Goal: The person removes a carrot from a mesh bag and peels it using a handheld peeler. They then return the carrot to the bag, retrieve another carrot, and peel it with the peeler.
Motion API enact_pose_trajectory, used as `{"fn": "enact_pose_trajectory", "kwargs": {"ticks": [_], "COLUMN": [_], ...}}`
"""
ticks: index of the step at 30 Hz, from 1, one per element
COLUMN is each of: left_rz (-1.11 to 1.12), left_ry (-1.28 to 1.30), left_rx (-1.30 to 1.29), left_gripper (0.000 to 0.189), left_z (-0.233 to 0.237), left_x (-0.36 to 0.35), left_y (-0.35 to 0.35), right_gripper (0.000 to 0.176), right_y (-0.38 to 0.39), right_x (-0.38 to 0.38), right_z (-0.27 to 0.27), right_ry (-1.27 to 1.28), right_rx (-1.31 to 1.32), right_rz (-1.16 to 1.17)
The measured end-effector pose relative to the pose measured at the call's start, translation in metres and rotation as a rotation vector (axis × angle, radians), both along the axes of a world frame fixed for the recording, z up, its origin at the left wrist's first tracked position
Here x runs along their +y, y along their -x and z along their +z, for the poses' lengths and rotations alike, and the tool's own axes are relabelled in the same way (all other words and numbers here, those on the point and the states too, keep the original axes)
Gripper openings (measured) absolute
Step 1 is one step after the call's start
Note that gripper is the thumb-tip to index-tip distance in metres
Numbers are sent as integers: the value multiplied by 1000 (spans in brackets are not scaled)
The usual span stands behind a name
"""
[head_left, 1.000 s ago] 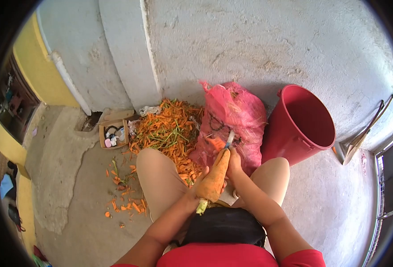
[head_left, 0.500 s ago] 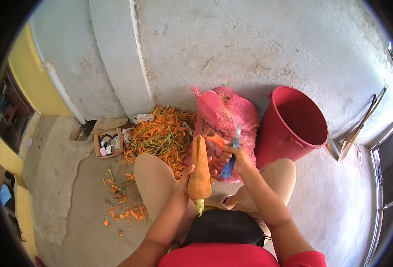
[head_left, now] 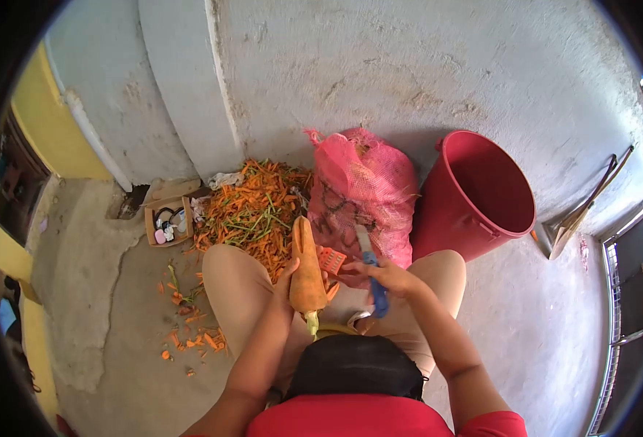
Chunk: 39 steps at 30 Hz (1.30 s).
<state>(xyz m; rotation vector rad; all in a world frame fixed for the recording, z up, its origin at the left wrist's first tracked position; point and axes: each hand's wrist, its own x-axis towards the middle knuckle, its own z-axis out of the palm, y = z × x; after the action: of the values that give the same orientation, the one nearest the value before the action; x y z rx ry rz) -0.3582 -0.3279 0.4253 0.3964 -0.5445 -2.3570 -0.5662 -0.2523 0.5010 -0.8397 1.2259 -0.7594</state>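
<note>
Upright over my lap is a large, thick carrot [head_left: 308, 284], its green stem stub pointing down toward me and a split or deep cut at its top. My left hand [head_left: 285, 282] is wrapped round it from the left side. My right hand [head_left: 394, 278] grips a blue-handled knife [head_left: 377, 295], blade pointing up and away. From the fingers of that same hand, a flat orange-red tool with small slots [head_left: 331, 260], like a peeler, reaches toward the carrot. An orange strip [head_left: 333, 290] shows just right of the carrot.
A heap of carrot peelings and green stems [head_left: 252, 211] lies against the wall, with scraps [head_left: 197, 339] nearer me. Beside it stand a pink mesh sack [head_left: 365, 189] and a red bin [head_left: 474, 197]. A small cardboard box [head_left: 170, 222] sits left; a dustpan [head_left: 554, 239] leans right.
My right hand has moved down, and the orange tool has dropped and turned its slotted face into view. The carrot stays in my left hand. The whole view has shifted slightly.
</note>
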Motion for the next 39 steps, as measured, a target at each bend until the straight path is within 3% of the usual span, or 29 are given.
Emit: {"fn": "enact_pose_trajectory", "kwargs": {"ticks": [3,5,6,8,11,14,17,20,21,24,28,29,32,34,37,39], "left_rz": [13,-25,-32,-44,-95,-85,-151,-68,-20,11,-13,-37,-49,-64,-48,-14], "left_ry": [34,22,39,72,72,93,89,81,81,56,68,49,-8,-3,73,79], "left_rx": [37,60,58,56,6,-48,32,45,41,64,77,80,2,-49,78,121], "left_gripper": [65,65,65,66,69,69,70,69,69,69,66,66,66,66,66,65], "left_z": [-2,6,6,5,2,11,11,12,13,2,-1,1,-12,-13,-7,-7], "left_x": [-8,-7,-7,-7,-1,6,8,8,7,1,-2,0,2,5,7,6], "left_y": [-5,-7,-7,-5,0,6,7,8,7,4,7,9,11,12,13,14], "right_gripper": [29,18,15,12,10,10,15,22,30,29,31,25,12,9,13,12], "right_y": [30,59,63,61,73,72,31,-6,-35,-36,-44,-50,-61,-50,-26,-8], "right_x": [5,4,1,-11,-14,-21,-32,-40,-39,-32,-24,-24,-27,-34,-44,-41], "right_z": [-17,-55,-51,-32,-62,-106,-107,-111,-60,-67,-67,-65,-61,-83,-90,-84], "right_ry": [-93,80,208,286,126,96,14,-103,-193,-143,-71,-52,-3,4,-18,50], "right_rx": [95,-209,-149,-566,-716,-840,-800,-1008,-676,-775,-686,-641,-322,-411,-530,-588], "right_rz": [-234,-497,-689,-1170,-996,-479,-538,-714,-948,-683,-538,-525,-672,-880,-1186,-1130]}}
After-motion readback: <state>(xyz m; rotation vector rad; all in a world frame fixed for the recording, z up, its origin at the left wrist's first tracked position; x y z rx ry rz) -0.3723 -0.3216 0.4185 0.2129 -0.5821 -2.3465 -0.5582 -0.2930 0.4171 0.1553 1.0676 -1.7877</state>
